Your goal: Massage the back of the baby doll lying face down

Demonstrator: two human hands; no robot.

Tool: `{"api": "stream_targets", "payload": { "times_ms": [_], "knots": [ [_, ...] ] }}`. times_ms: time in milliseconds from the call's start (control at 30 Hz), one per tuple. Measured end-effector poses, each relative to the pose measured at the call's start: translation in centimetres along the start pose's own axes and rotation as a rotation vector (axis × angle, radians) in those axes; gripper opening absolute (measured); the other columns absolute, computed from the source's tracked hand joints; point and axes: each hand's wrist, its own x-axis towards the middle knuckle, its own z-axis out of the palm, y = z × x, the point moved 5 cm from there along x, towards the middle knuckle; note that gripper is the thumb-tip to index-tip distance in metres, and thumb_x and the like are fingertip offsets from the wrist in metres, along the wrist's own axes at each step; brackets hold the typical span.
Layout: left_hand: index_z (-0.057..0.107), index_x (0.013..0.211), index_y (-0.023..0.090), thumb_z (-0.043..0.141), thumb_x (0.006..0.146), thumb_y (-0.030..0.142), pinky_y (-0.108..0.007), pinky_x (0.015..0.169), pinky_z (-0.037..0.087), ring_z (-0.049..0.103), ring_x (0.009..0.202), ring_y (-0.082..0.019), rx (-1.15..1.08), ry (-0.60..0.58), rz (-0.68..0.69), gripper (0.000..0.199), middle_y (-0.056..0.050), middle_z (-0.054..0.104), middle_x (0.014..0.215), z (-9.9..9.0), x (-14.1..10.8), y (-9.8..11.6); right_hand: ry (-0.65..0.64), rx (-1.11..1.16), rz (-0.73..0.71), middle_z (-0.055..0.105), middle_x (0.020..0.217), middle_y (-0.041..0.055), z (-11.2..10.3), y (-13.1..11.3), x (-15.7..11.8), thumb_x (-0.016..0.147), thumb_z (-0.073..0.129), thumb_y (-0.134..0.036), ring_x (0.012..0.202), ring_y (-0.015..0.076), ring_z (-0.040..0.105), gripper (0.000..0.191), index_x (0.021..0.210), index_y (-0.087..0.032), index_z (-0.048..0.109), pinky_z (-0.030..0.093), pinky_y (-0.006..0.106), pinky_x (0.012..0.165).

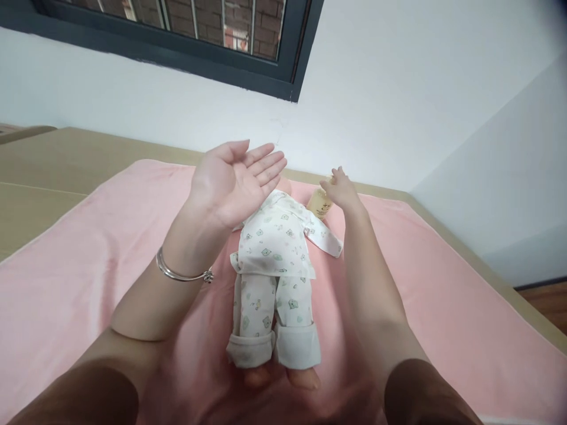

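My left hand [241, 180] is raised palm up above the doll's upper body, its fingers spread and nothing in it. A silver bracelet circles the wrist. My right hand [341, 188] is at the top of a bottle of pale yellow liquid [319, 203], with its fingers over the cap; the exact contact is hidden. The doll [277, 248] lies on its back in white patterned clothes with rolled cuffs, its feet toward me. Its head is mostly hidden behind my left hand. Beside the doll's sleeve stands the bottle.
A pink blanket [443, 295] lies under the doll and covers most of the wooden surface [39, 177]. Behind it rises a white wall [376, 88] with a dark-framed window [248, 68] at the upper left.
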Motion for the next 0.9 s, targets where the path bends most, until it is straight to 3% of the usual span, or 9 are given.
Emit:
{"api": "stream_targets", "payload": {
  "times_ms": [100,267,433,533,600,700,800,900],
  "knots": [
    [0.038,0.159,0.022,0.043,0.095,0.027,-0.041,0.126,0.041,0.050,0.148,-0.025,-0.001,-0.006,-0.035,0.065,-0.013,0.057,0.154,-0.1,0.0,-0.8,0.031,0.071,0.024,0.020,0.173,0.0153,-0.6,-1.3,-0.9,0.084,0.060,-0.040,0.162,0.0373,0.016,0.079,0.156,-0.013,0.043,0.019,0.059,0.131],
    [0.041,0.158,0.018,0.046,0.094,0.028,-0.035,0.126,0.040,0.047,0.151,-0.023,0.024,0.007,-0.070,0.066,-0.016,0.055,0.155,-0.3,0.4,-2.0,0.097,0.210,-0.095,0.029,0.170,0.0172,-1.7,-5.8,-4.1,0.089,0.053,-0.038,0.160,0.0272,0.027,0.071,0.154,-0.011,0.046,0.020,0.048,0.133],
    [0.040,0.159,0.019,0.049,0.093,0.029,-0.033,0.127,0.038,0.043,0.154,-0.022,0.043,0.093,-0.103,0.067,-0.015,0.050,0.160,-0.4,0.6,-3.1,0.072,0.302,-0.232,0.033,0.170,0.0052,-2.8,-10.1,-7.0,0.092,0.055,-0.041,0.159,0.0249,0.029,0.061,0.152,-0.027,0.050,0.027,0.051,0.131],
    [0.038,0.159,0.020,0.048,0.093,0.029,-0.035,0.127,0.038,0.044,0.153,-0.022,0.049,0.093,-0.125,0.068,-0.015,0.050,0.160,-0.3,0.5,-3.4,0.073,0.423,-0.275,0.046,0.163,0.0045,-3.7,-11.4,-8.2,0.094,0.056,-0.047,0.151,0.0261,0.044,0.051,0.141,-0.029,0.059,0.037,0.050,0.126],
    [0.039,0.159,0.019,0.048,0.092,0.028,-0.035,0.128,0.036,0.044,0.153,-0.023,0.051,0.085,-0.117,0.068,-0.016,0.051,0.159,-0.2,0.5,-3.2,0.067,0.536,-0.273,0.064,0.144,0.0070,-4.2,-11.6,-8.7,0.097,0.054,-0.054,0.136,0.0261,0.060,0.041,0.124,-0.026,0.068,0.045,0.048,0.119],
    [0.041,0.157,0.019,0.049,0.090,0.028,-0.036,0.128,0.036,0.042,0.154,-0.024,0.074,0.081,-0.091,0.068,-0.016,0.051,0.159,-0.2,0.4,-3.1,0.061,0.639,-0.237,0.078,0.097,0.0073,-4.7,-11.4,-9.1,0.100,0.043,-0.070,0.101,0.0245,0.076,0.054,0.095,-0.023,0.069,0.056,0.045,0.103],
    [0.047,0.151,0.016,0.053,0.085,0.024,-0.040,0.131,0.033,0.040,0.155,-0.026,0.195,0.008,-0.010,0.067,-0.015,0.053,0.157,0.1,0.3,-3.7,0.054,0.669,-0.190,0.065,0.062,0.0011,-4.6,-11.1,-9.2,0.095,0.042,-0.081,0.071,0.0209,0.074,0.062,0.080,-0.023,0.060,0.060,0.038,0.083],
    [0.052,0.146,0.020,0.060,0.077,0.018,-0.048,0.135,0.025,0.034,0.158,-0.030,0.455,-0.194,0.215,0.070,-0.009,0.052,0.158,1.1,-0.5,-4.7,0.011,0.689,-0.173,0.049,0.048,-0.0052,-4.0,-11.0,-9.1,0.094,0.046,-0.080,0.050,0.0165,0.062,0.059,0.076,-0.024,0.052,0.055,0.030,0.062]
  ]
}}
